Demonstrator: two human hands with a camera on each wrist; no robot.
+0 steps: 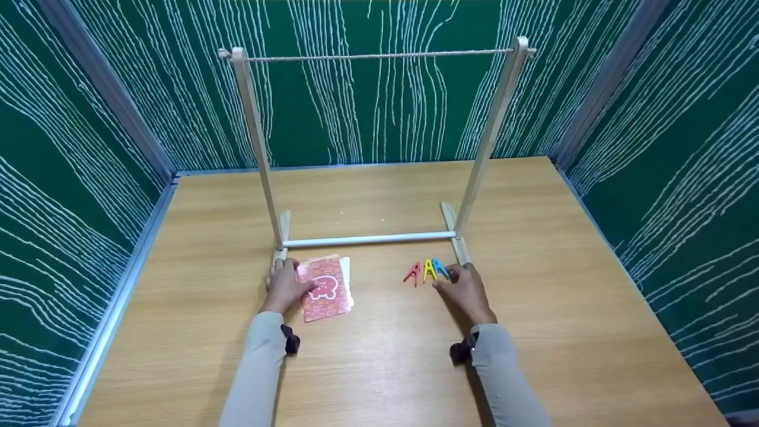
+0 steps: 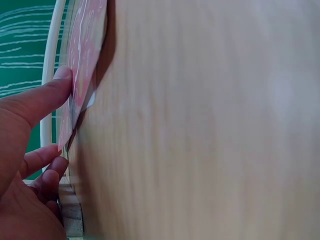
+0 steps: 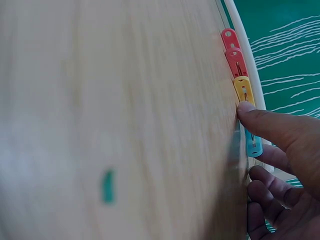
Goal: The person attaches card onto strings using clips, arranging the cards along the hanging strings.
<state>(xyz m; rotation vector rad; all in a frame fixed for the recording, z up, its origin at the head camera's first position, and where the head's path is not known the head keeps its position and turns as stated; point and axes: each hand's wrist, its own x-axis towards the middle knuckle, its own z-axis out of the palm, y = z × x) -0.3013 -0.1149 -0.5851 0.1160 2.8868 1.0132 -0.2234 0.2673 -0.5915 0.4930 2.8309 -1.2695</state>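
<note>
Head view: pinched pink card by its left edge with left hand, on table; held right hand at blue clip, could not tell if gripping; saw yellow clip and red clip leftward, wooden stand beyond.

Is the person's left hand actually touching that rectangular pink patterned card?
Touching. The left wrist view shows it: the thumb of the left hand lies against the face of the pink card.

3 clothespins: smooth plastic | cards: paper | tabletop: smooth wood-grain
</note>
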